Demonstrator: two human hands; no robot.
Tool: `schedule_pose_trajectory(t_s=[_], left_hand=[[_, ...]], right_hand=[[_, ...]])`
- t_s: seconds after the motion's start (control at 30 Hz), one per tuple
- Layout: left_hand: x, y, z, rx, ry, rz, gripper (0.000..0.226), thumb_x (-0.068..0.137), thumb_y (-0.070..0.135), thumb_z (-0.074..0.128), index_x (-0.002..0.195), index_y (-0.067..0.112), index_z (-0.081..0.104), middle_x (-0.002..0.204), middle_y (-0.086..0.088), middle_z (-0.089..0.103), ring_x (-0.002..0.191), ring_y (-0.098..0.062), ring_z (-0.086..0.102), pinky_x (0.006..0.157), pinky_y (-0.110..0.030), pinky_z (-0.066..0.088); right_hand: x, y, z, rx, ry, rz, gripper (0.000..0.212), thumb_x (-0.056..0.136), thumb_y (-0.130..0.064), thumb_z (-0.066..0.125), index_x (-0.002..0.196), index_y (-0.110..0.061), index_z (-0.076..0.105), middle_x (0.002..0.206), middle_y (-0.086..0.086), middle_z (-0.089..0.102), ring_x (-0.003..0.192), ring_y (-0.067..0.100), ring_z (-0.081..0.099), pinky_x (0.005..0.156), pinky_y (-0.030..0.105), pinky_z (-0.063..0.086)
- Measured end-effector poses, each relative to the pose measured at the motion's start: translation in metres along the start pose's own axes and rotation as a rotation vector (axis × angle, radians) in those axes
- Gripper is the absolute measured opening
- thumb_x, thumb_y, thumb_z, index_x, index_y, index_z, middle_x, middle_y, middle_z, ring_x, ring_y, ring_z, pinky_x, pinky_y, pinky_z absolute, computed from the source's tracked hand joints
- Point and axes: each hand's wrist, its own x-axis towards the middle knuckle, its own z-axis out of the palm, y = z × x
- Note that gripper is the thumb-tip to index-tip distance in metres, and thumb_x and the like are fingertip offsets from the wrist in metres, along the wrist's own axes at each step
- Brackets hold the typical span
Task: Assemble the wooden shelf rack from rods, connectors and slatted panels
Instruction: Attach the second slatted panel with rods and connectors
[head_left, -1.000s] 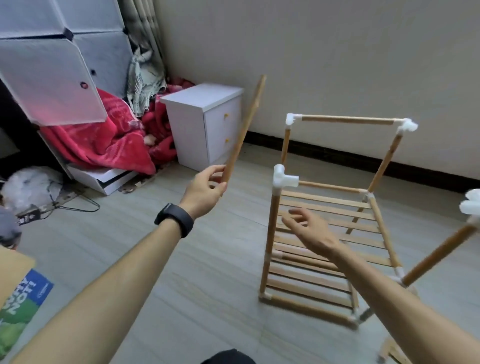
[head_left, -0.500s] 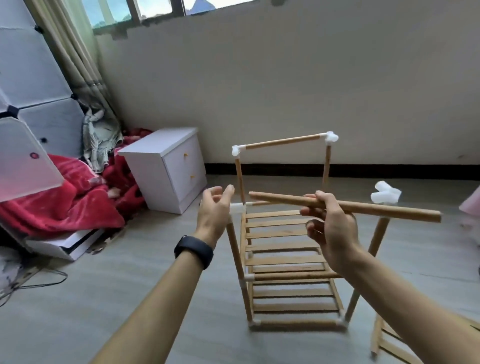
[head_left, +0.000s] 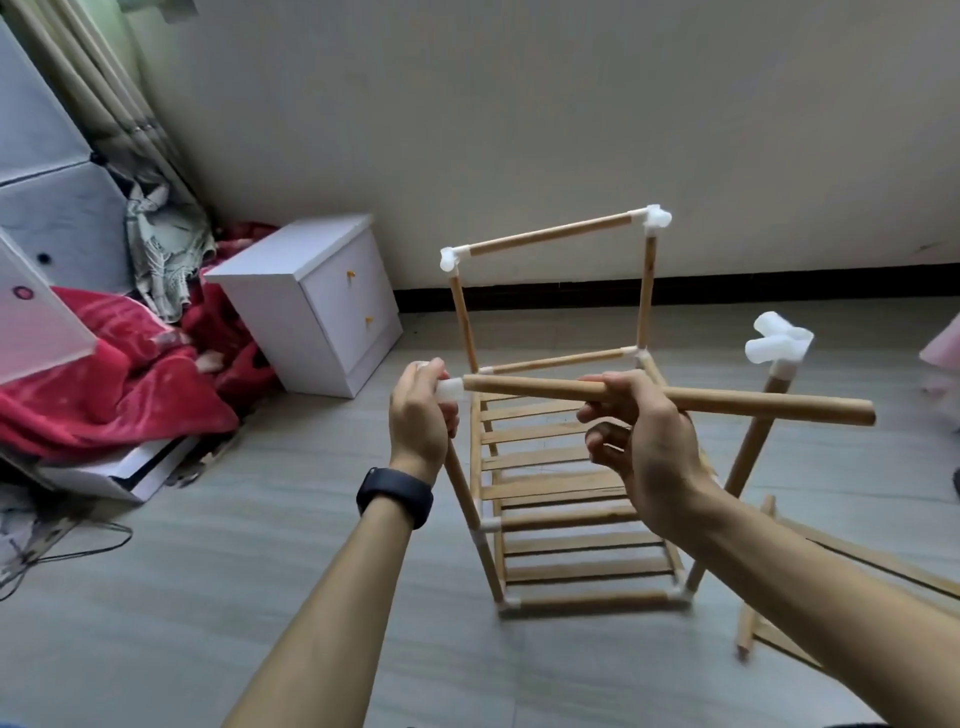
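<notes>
Change: rod (head_left: 727, 404) is swung left since prior frame; its end is now met w/ white connector (head_left: 450, 389).
L hand (head_left: 420, 421): fingers clenched round connector atop front-left post.
R hand (head_left: 649, 447): rod is grasped mid-length, approx. level.
Rack (head_left: 582, 597): stood on floor (head_left: 208, 571), partly built.
</notes>
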Motion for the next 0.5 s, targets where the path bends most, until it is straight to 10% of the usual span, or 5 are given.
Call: schedule_pose_trajectory(t_s=[0.5], left_hand=[[-0.013, -0.001, 0.004, -0.009, 0.041, -0.009, 0.034, 0.105, 0.025, 0.038, 0.074, 0.013, 0.048, 0.058, -0.002, 0.041, 0.047, -0.011, 0.040, 0.046, -0.026, 0.035]], right_hand=[[0.023, 0.003, 0.004, 0.108, -0.075, 0.170, 0.022, 0.098, -0.024, 0.063, 0.083, -0.010, 0.068, 0.069, 0.007, 0.067, 0.057, 0.015, 0.065, 0.052, 0.024, 0.054]])
